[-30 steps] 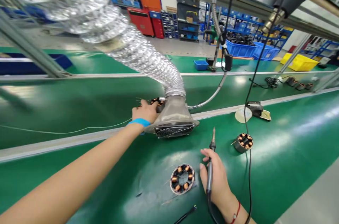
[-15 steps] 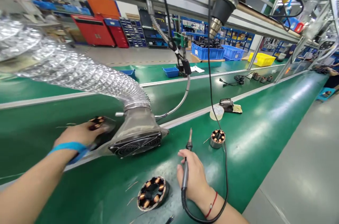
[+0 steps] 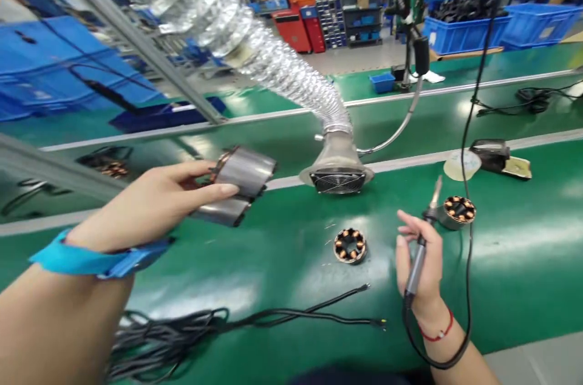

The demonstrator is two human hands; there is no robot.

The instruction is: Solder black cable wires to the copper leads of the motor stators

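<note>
Two metal stator rings (image 3: 246, 171) are pinched between the thumb and fingers of my left hand (image 3: 159, 200), raised over the green bench. My right hand (image 3: 423, 257) is wrapped round a soldering iron (image 3: 416, 266), its tip pointing up and away. Just right of that tip stands a stator with copper windings (image 3: 456, 212). Another wound stator (image 3: 350, 246) lies on the bench between my hands, with thin wire ends at its left side.
A fume extractor nozzle (image 3: 339, 163) on a silver duct (image 3: 291, 72) stands behind the middle stator. Black cables (image 3: 182, 336) lie at the front left. An iron stand (image 3: 492, 155) and a round pale container (image 3: 462, 164) sit at the right. A metal post (image 3: 150, 48) slants at the left.
The view has swung left. My left hand has come from behind the nozzle with the stators, now clearly in its grip. My right hand still holds the iron, its tip now nearer the right stator.
</note>
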